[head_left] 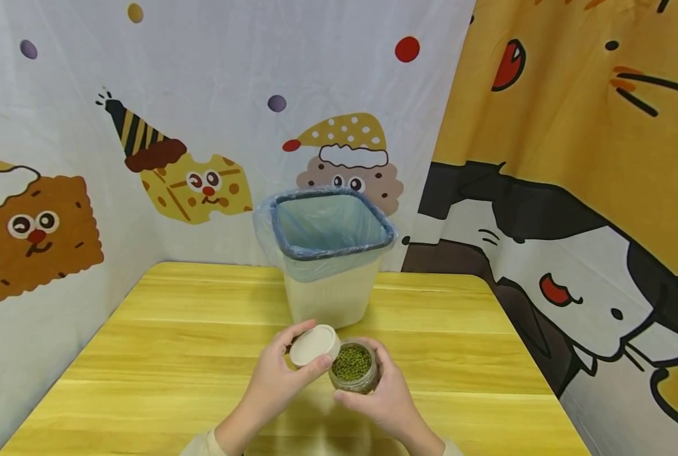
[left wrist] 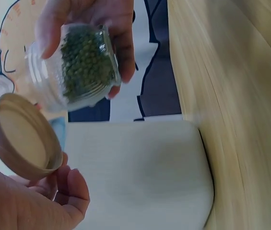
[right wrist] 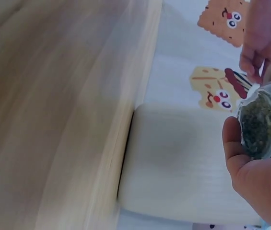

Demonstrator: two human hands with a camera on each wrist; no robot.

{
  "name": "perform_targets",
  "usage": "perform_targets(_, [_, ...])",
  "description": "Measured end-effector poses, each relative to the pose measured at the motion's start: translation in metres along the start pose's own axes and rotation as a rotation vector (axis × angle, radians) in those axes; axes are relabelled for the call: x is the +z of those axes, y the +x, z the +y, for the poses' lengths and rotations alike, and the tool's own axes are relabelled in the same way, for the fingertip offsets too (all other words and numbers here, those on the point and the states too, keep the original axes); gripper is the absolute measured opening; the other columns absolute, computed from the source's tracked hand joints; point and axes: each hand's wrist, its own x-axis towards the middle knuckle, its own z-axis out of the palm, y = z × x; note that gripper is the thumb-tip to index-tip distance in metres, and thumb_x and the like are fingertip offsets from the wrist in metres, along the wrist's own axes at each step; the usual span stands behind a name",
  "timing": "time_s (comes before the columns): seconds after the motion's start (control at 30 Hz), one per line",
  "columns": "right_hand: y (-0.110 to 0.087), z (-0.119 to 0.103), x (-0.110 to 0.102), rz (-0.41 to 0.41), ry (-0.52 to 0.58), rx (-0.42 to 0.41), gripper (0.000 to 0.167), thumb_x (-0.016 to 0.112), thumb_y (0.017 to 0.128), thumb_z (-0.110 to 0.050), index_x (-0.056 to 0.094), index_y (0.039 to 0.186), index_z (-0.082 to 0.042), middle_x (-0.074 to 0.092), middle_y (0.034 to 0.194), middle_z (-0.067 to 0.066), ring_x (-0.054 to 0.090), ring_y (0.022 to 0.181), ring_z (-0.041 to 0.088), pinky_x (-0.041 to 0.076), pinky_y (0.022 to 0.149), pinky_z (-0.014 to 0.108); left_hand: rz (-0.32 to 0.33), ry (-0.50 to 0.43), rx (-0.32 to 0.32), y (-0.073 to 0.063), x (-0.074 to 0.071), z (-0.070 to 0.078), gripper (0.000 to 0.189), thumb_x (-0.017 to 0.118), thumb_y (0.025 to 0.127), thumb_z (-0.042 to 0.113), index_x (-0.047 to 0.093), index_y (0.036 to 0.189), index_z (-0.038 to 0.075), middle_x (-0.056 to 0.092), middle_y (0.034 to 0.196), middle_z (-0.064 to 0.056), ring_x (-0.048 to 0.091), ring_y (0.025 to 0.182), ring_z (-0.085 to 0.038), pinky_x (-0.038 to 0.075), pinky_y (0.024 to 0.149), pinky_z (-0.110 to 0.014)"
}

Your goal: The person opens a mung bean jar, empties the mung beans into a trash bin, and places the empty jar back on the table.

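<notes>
My left hand (head_left: 284, 367) pinches a round, cream-coloured lid (head_left: 315, 346) by its edge, tilted off the jar; its hollow inside shows in the left wrist view. A glass jar (left wrist: 75, 69) of small green beans (head_left: 351, 363), like mung beans, is gripped by my right hand (head_left: 387, 392), fingers and thumb around its side. The jar's mouth is uncovered, and lid and jar are close beside each other in front of the bin. In the right wrist view the jar's base (right wrist: 257, 125) faces the camera, with the lid partly hidden behind the jar.
A cream bin (head_left: 330, 297) stands behind both hands on the yellow wood-grain table (head_left: 191, 354). A clear bluish bag lines it, folded over the dark rim (head_left: 333, 254). Behind the table hangs a cartoon-printed curtain (head_left: 213, 76).
</notes>
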Motion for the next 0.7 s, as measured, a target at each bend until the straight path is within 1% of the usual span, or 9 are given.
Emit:
perform_targets(0.17, [0.001,0.006,-0.004,0.091,-0.056,-0.003,0.089,0.097,0.074,-0.013,0.052,0.150,-0.021,0.063,0.144,0.003,0.065,0.126,0.020,0.055,0.103,0.022,0.014,0.038,-0.046,-0.002,-0.008,-0.007,0.068,0.092,0.085,0.033,0.065,0.145,0.016,0.071,0.135,-0.007,0.066,0.111,-0.017,0.057,0.088,-0.026])
perform_targets(0.3, [0.004,0.007,-0.010,0.146,-0.045,-0.005,0.090,0.099,0.071,-0.011,0.054,0.147,-0.021,0.063,0.143,0.003,0.065,0.128,0.023,0.055,0.104,0.021,0.050,0.100,-0.072,-0.002,-0.016,-0.014,0.073,0.094,0.082,0.037,0.065,0.145,0.013,0.071,0.137,-0.009,0.067,0.110,-0.018,0.057,0.084,-0.026])
perform_targets(0.43, [0.005,0.007,-0.016,0.194,-0.022,0.013,0.090,0.099,0.069,-0.009,0.054,0.147,-0.020,0.063,0.143,0.005,0.065,0.127,0.026,0.056,0.102,0.023,0.092,0.244,-0.066,-0.004,-0.026,-0.024,0.077,0.095,0.080,0.043,0.066,0.144,0.012,0.070,0.139,-0.012,0.068,0.112,-0.023,0.056,0.080,-0.027])
perform_targets(0.57, [0.005,0.007,-0.023,0.240,-0.034,0.031,0.092,0.100,0.070,-0.010,0.053,0.149,-0.018,0.063,0.143,0.007,0.065,0.128,0.028,0.056,0.101,0.022,0.108,0.390,-0.068,-0.006,-0.038,-0.036,0.079,0.094,0.080,0.048,0.066,0.144,0.009,0.069,0.140,-0.017,0.066,0.117,-0.030,0.057,0.081,-0.034])
perform_targets(0.7, [0.005,0.005,-0.028,0.262,-0.043,0.033,0.092,0.099,0.072,-0.012,0.052,0.151,-0.016,0.062,0.144,0.009,0.064,0.130,0.031,0.055,0.100,0.020,0.103,0.457,-0.073,-0.005,-0.050,-0.047,0.081,0.092,0.082,0.048,0.064,0.144,0.003,0.068,0.141,-0.020,0.065,0.121,-0.036,0.060,0.084,-0.040])
